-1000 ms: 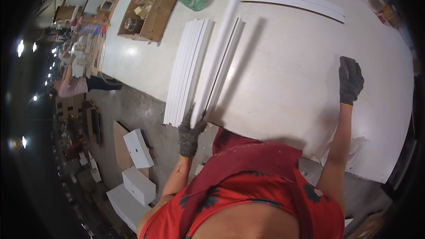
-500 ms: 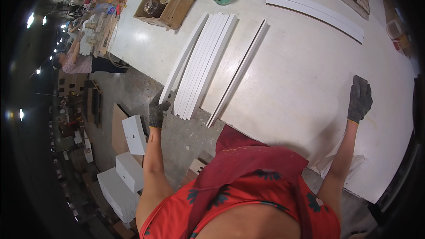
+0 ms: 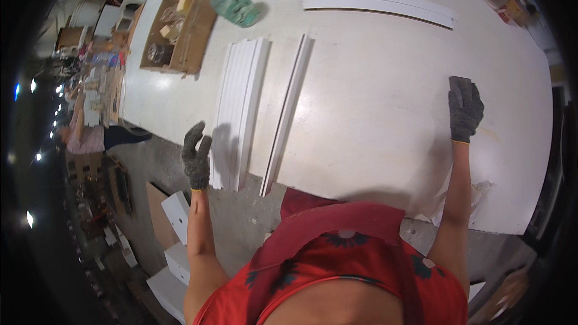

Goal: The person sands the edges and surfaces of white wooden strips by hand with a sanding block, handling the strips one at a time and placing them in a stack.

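Several long white strips [image 3: 239, 108] lie side by side on the white table, their near ends reaching past its edge. Just left of them, my left hand [image 3: 196, 156] in a dark grey knit glove hangs with fingers apart, holding nothing. To the right, a single white strip [image 3: 286, 114] with a dark groove lies by itself, its near end also over the edge. My right hand [image 3: 466, 113], gloved alike, is closed round a dark grey rectangular block [image 3: 460, 84] over the right part of the table. Part of the block is hidden by the fingers.
An open cardboard box [image 3: 201, 36] with small items stands at the back left, beside a green plastic bottle [image 3: 235, 6] lying down. Two white strips [image 3: 379, 1] lie at the back. White panels [image 3: 176, 212] stand on the floor at left. A person [image 3: 81, 138] is far left.
My left hand has let go of the leftmost strip, which now lies against the others. The view has shifted, and the right hand still holds the block.
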`<state>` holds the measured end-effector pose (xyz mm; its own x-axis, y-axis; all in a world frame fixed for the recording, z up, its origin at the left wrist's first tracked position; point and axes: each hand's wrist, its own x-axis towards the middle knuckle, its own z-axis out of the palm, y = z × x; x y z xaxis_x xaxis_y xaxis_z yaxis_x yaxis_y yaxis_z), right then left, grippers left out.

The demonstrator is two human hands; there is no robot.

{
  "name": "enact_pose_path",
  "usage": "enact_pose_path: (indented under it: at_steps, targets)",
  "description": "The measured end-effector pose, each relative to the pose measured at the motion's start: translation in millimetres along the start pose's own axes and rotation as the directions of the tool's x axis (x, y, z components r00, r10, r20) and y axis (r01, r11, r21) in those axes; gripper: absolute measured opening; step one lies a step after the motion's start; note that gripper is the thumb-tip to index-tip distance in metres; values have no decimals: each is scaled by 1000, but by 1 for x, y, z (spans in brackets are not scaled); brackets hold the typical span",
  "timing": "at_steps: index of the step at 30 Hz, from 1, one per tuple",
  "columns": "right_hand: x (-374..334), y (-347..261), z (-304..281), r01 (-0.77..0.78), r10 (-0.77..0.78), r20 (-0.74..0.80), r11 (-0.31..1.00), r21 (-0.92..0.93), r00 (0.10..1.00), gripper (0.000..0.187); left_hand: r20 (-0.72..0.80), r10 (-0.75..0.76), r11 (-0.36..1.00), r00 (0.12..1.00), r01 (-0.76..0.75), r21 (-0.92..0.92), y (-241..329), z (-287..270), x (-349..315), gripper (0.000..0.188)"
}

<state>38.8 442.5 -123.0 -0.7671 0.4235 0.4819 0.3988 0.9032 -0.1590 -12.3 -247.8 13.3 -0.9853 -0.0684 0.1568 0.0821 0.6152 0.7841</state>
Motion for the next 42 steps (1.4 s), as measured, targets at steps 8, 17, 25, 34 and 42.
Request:
enact_pose_path:
  at_steps: [8, 17, 25, 34, 42]
  targets:
    - [-2, -1, -1, 1, 0, 13, 998, -68, 1000, 51, 412, 561, 772, 718, -634, 54, 136, 252, 165, 64]
    - [-2, -18, -18, -117, 118, 96, 993, -10, 988, 61, 646, 435, 561, 627, -750, 350, 155, 382, 268, 63]
    - [-7, -12, -10, 1, -1, -15, 999, 36, 1000, 63, 717, 391, 633, 577, -734, 245, 156, 377, 253, 55]
    - [5, -14, -23, -213, 380, 22, 470, 857, 925, 46, 968, 165, 887, 191, 401, -230, 186, 346, 120, 50]
    - [-18, -180, -143, 337, -612, 304, 709, 619, 730, 37, 989, 32, 744, 146, 657, -121, 151, 262, -27, 68]
